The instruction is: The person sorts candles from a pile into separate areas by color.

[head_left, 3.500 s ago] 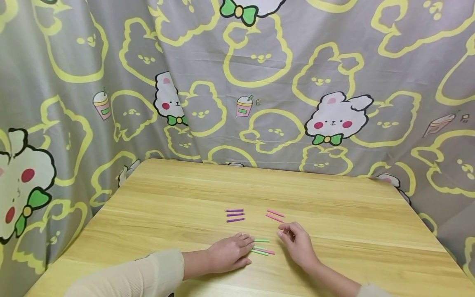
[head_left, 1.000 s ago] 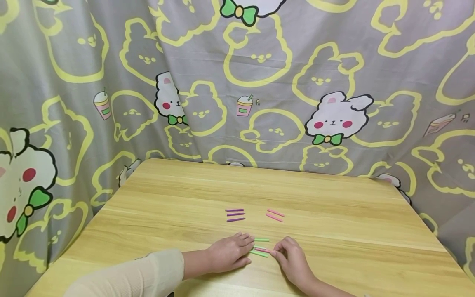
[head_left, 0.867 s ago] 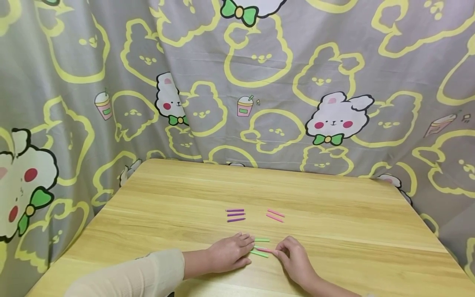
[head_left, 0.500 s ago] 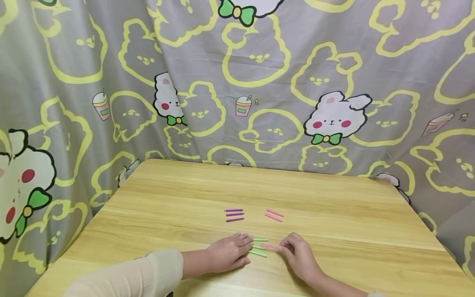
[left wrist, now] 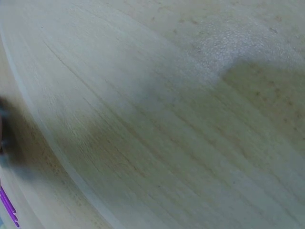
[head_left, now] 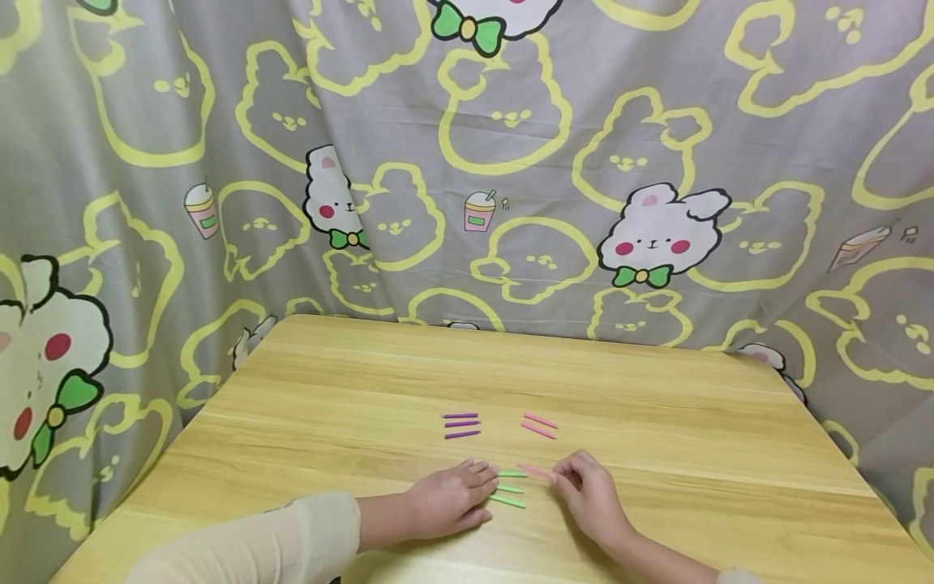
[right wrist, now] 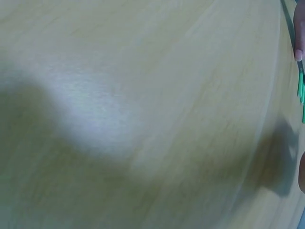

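Pinched a pink stick in the right hand.
Lifted just above three green sticks; left hand flat, fingers together, beside them on the table. No writing seen.

A wooden table is seen in front of a grey curtain printed with yellow bear outlines and white rabbits, and three purple sticks and two pink sticks are laid on it, well apart.
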{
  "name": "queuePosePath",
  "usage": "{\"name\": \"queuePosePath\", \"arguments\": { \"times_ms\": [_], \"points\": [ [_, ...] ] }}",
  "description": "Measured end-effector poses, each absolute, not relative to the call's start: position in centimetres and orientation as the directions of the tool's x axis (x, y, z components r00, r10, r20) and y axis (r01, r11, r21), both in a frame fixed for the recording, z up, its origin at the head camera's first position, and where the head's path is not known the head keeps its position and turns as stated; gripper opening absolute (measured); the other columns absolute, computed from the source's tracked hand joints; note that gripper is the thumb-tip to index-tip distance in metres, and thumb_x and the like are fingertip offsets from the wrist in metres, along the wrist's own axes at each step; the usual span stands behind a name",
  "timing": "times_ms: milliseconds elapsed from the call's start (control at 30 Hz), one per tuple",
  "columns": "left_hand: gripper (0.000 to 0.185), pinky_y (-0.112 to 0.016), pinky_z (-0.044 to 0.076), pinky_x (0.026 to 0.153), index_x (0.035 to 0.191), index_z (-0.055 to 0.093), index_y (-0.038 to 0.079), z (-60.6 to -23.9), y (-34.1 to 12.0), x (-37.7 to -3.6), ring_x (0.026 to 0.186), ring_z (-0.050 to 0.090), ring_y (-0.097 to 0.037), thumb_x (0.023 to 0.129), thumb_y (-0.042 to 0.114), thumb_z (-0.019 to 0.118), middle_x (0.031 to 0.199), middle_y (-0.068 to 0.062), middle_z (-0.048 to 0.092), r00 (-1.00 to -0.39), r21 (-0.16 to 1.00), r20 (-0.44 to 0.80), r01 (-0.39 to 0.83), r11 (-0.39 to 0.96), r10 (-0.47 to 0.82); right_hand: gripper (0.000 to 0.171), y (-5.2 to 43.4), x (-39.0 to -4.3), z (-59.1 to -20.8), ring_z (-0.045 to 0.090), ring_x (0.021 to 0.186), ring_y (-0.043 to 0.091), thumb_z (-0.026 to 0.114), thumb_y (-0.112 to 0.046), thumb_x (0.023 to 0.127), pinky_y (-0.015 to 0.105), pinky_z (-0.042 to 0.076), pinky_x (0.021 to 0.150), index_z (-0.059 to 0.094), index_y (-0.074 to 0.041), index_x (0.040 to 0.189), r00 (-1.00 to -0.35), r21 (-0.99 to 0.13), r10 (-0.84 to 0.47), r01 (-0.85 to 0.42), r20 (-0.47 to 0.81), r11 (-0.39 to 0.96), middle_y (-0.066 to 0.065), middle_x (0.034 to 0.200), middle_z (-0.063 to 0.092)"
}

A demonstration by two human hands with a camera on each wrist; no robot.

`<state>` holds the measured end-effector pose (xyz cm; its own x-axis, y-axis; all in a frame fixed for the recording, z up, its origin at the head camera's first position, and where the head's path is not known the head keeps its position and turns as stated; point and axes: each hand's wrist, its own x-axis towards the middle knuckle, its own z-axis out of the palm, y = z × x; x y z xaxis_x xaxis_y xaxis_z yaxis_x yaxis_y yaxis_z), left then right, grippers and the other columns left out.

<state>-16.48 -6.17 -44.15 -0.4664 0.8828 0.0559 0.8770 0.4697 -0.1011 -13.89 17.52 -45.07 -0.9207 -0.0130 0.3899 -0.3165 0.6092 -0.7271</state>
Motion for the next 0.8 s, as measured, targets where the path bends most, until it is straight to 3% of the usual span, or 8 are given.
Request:
{"name": "queuePosePath", "arguments": {
  "times_ms": [467,800],
  "points": [
    [0.047,-0.032,0.040,0.106,0.130,0.053,0.004,-44.4,-6.2,-16.6,0.127,0.049,-0.020,0.098,0.037,0.041,0.136,-0.010,0.051,-0.460,-0.117,0.064,0.878,0.465,0.886,0.006,17.6,-15.2,-44.7,0.040,0.064,-0.001,0.068,-0.001,0.079,0.014,0.040,0.052,0.064,0.001,0.075,-0.910,-0.727,0.004,-0.328,0.415,0.603,-0.001,0.070,0.051],
    [0.047,-0.032,0.040,0.106,0.130,0.053,0.005,-44.3,-6.1,-16.6,0.126,0.049,-0.020,0.098,0.037,0.041,0.136,-0.009,0.051,-0.457,-0.126,0.069,0.878,0.462,0.887,0.008,17.6,-16.3,-44.8,0.041,0.066,0.001,0.068,0.000,0.080,0.015,0.039,0.054,0.063,-0.003,0.074,-0.897,-0.709,0.026,-0.331,0.441,0.623,-0.001,0.070,0.051]
  ]
}}
